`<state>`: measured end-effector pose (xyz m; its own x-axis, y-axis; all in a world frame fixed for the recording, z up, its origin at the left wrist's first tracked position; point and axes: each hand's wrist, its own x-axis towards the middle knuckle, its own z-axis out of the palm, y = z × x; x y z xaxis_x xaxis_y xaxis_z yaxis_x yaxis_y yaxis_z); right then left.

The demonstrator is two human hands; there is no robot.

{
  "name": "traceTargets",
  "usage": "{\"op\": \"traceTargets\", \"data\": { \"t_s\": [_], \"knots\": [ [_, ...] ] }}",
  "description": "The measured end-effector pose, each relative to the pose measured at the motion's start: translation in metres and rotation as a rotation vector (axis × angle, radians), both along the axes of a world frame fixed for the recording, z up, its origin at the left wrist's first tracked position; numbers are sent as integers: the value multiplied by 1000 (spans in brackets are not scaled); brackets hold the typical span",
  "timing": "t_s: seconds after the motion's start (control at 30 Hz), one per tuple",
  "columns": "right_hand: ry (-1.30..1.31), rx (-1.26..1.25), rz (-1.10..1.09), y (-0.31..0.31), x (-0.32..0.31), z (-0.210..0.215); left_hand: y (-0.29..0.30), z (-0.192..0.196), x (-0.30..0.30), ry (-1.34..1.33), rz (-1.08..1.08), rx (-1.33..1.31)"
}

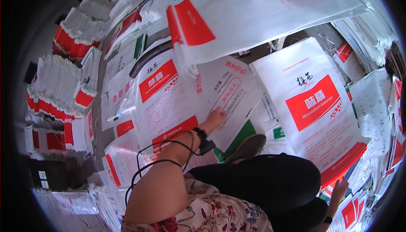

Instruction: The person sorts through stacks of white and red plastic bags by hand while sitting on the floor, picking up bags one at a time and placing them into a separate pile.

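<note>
My left hand (217, 117) reaches forward over flat white woven bags with red printing. It is next to a white bag with a green corner (239, 140); its fingers are too small and blurred to tell whether they grip anything. At the lower right, my right hand (339, 189) is just below the red bottom edge of a white bag with a red panel (314, 101). Its thumb and fingers look apart. A large white bag with a red band (270, 16) spreads across the top, its near edge raised above the others.
Bundled stacks of white and red bags (57, 80) line the left side. More stacked bags (368, 31) stand at the far right. My shoe (246, 148) rests among the loose bags. A black cable (137, 168) loops by my left arm.
</note>
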<state>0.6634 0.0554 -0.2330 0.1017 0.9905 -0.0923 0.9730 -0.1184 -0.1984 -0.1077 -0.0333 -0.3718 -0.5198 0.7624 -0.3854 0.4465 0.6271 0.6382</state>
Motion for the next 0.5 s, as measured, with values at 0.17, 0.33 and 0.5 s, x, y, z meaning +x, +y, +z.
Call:
{"op": "traceTargets", "data": {
  "t_s": [0.17, 0.33, 0.5],
  "knots": [
    [28, 136, 154, 33, 27, 77, -111, 49, -72, 178, 32, -99],
    [93, 171, 179, 58, -85, 193, -160, 77, -71, 193, -205, -168],
    [112, 182, 251, 53, -182, 252, -172, 67, -77, 295, -311, -121]
  ]
}}
